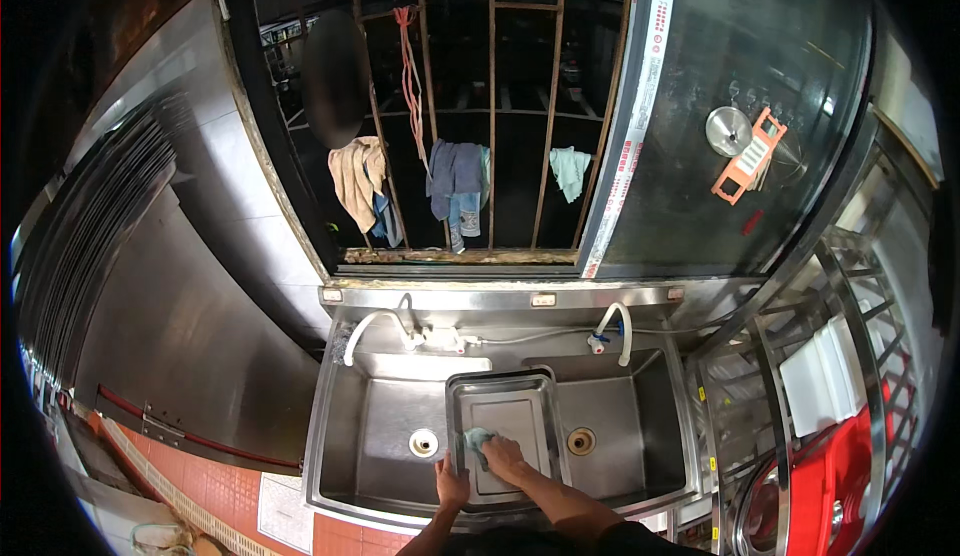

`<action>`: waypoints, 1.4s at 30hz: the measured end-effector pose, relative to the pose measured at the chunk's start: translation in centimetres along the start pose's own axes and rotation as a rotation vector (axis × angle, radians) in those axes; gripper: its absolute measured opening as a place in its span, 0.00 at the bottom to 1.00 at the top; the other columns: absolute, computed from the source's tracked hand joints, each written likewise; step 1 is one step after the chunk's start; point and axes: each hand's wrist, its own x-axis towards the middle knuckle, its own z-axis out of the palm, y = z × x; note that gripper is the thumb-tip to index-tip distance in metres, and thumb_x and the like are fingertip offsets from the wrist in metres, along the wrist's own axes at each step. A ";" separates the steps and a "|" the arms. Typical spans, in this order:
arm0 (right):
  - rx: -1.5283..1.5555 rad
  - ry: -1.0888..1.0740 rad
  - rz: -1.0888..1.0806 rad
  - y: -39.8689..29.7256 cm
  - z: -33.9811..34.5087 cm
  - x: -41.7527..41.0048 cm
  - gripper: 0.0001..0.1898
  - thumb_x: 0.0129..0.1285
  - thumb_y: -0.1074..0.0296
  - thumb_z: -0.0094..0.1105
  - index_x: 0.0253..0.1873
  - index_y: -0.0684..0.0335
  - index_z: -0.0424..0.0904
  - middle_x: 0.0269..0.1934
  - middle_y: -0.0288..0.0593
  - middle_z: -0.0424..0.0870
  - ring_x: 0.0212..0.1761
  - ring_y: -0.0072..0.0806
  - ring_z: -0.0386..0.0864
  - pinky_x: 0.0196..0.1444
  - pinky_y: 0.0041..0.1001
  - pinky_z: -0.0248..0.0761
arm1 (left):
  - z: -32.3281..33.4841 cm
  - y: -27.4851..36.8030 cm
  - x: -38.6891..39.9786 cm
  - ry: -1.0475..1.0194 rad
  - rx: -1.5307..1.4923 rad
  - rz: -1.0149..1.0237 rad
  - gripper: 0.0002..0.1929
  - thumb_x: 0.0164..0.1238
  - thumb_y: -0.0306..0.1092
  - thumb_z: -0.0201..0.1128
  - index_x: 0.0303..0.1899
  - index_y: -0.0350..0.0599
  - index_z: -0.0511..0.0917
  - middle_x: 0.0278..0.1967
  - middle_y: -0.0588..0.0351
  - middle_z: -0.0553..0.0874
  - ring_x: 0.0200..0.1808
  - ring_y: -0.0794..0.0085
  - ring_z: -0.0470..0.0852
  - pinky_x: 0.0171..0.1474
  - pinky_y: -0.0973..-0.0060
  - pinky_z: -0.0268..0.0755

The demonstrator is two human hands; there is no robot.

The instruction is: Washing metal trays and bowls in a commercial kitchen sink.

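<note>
A rectangular stainless steel pan (517,398) rests across the divider of a double-basin steel sink (397,413), its open side facing up. My left hand (452,485) grips the pan's left rim near the front corner. Inside the pan, my right hand (504,457) presses a grey-green cloth (478,440) against the left part of the floor; the fingers partly cover the cloth. Two drains show, one in the left basin (424,443) and one in the right basin (581,441).
White curved faucets rise behind the left (367,323) and right (621,323) basins. Cloths (455,173) hang on window bars above. A metal rack (772,376) with a red tub (832,481) and white containers (825,376) stands right. A steel panel (195,331) is at left.
</note>
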 end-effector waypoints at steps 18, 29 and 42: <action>0.043 0.179 -0.082 2.3 0.9 3.8 0.04 0.61 0.75 0.54 0.37 0.64 0.79 0.37 0.57 0.85 0.42 0.54 0.84 0.44 0.50 0.76 | 0.1 -0.5 -0.4 0.023 -0.011 0.116 0.36 0.61 0.25 0.66 0.72 0.38 0.63 0.60 0.31 0.75 0.64 0.38 0.71 0.68 0.53 0.66; 0.011 0.170 -0.102 2.7 2.6 -2.4 0.01 0.58 0.77 0.56 0.35 0.66 0.75 0.33 0.56 0.81 0.36 0.56 0.82 0.38 0.51 0.75 | 0.8 -1.0 0.1 0.062 0.004 0.147 0.39 0.61 0.27 0.69 0.74 0.39 0.61 0.60 0.31 0.75 0.64 0.36 0.72 0.67 0.53 0.67; 0.026 -0.020 0.022 0.6 3.2 -10.8 0.06 0.60 0.77 0.58 0.40 0.70 0.82 0.41 0.58 0.83 0.44 0.53 0.85 0.43 0.47 0.80 | 0.5 -1.1 -0.3 0.059 0.011 0.131 0.40 0.61 0.25 0.68 0.75 0.44 0.60 0.61 0.35 0.73 0.64 0.40 0.73 0.66 0.54 0.69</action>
